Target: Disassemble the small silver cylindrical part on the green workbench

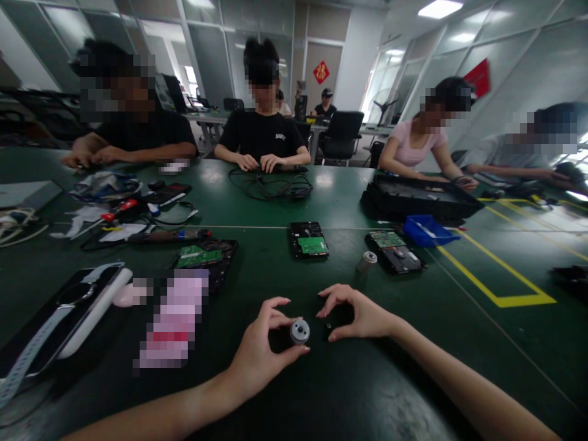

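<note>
A silver cylindrical motor (300,331) stands upright with its round end facing up, between the thumb and fingers of my left hand (260,343). My right hand (356,312) is to its right, thumb and fingers curved apart. A small dark part (327,327) lies on the table in the gap between the right thumb and fingers, and no contact with it is visible. Beyond my right hand, a second silver motor (367,261) stands on the green table (257,245).
Hard drives (309,239) lie ahead, at the left and beside a blue tray (429,231). A black case (420,195) stands behind the tray. At the left are a watch (76,294), tools and cables. Several people sit across the table.
</note>
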Demonstrator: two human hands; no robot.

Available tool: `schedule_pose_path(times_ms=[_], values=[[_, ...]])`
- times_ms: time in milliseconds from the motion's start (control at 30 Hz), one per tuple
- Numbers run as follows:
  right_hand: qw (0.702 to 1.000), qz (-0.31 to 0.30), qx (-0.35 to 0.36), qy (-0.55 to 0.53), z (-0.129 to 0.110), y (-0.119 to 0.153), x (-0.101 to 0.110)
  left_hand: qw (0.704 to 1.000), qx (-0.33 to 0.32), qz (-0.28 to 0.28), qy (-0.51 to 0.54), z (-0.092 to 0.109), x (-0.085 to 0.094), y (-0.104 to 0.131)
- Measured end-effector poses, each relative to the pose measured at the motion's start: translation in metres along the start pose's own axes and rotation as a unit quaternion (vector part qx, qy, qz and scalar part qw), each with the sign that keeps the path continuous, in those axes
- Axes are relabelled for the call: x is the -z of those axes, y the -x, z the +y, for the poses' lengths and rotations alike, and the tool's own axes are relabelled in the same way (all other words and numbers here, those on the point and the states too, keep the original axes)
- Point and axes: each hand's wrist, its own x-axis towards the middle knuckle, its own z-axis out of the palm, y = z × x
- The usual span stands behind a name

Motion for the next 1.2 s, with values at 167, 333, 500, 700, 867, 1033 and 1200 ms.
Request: schedule_pose_path(times_ms=[167, 333, 500, 700, 867, 1033, 1200], values=[[0.996, 0.057, -0.018, -0.064, -0.010, -0.004, -0.009, 1.000, 0.004, 0.002, -0.006, 0.000, -0.001, 0.000], [0.974, 0.157, -0.022, -0.163, -0.039, -0.012, -0.028, 1.000, 0.004, -0.004, 0.012, -0.001, -0.001, 0.000], [0.987, 0.128, 0.009, -0.093, -0.053, -0.020, -0.042, 0.999, 0.005, -0.013, 0.039, -0.001, -0.001, 0.000], [0.991, 0.125, 0.001, -0.055, -0.052, -0.018, -0.046, 0.998, 0.007, -0.018, 0.055, -0.001, -0.001, 0.001], [0.986, 0.134, 0.006, -0.095, -0.047, -0.011, -0.034, 0.999, 0.000, -0.004, 0.042, -0.001, -0.001, 0.000], [0.869, 0.465, 0.005, -0.168, -0.044, -0.007, 0.002, 0.999, -0.013, -0.013, 0.036, -0.001, 0.001, 0.001], [0.885, 0.431, -0.020, -0.177, -0.048, -0.008, 0.005, 1.000, -0.011, -0.011, 0.012, 0.000, 0.001, 0.001]])
